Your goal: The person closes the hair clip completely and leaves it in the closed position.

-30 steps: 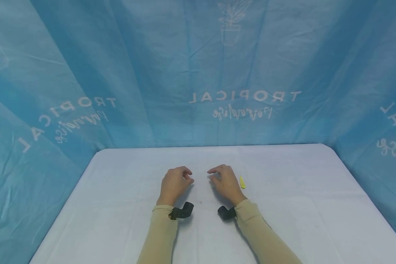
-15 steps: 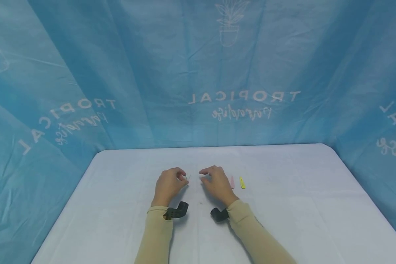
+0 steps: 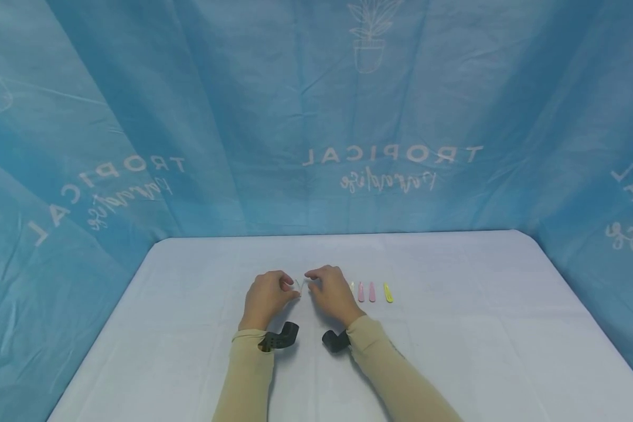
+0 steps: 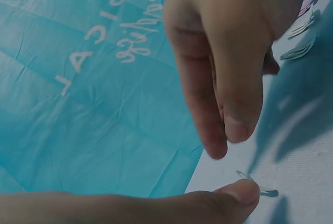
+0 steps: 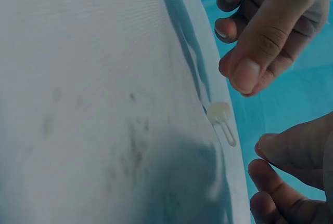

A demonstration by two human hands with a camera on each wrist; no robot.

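A small whitish snap hair clip (image 3: 300, 287) is on the white table between my two hands. My left hand (image 3: 268, 298) is just left of it, thumb and fingers bent around a gap. In the left wrist view a left fingertip overlaps the clip (image 4: 268, 192). Just right of the clip is my right hand (image 3: 333, 294), its thumb and forefinger close together. The right wrist view shows the clip's rounded end and thin loop (image 5: 222, 122), apart from both hands' fingertips. Neither hand shows anything gripped.
Right of the right hand, a pale clip (image 3: 352, 287), two pink clips (image 3: 371, 292) and a yellow clip (image 3: 388, 292) form a row. The left wrist view shows several of these clips (image 4: 298, 48). A blue printed curtain (image 3: 316, 199) hangs behind the table (image 3: 453, 340).
Both hands have moved left, the right hand further, and sit closer together. The pink and pale clips once hidden by the right hand now show. The whitish clip between the hands has come into view.
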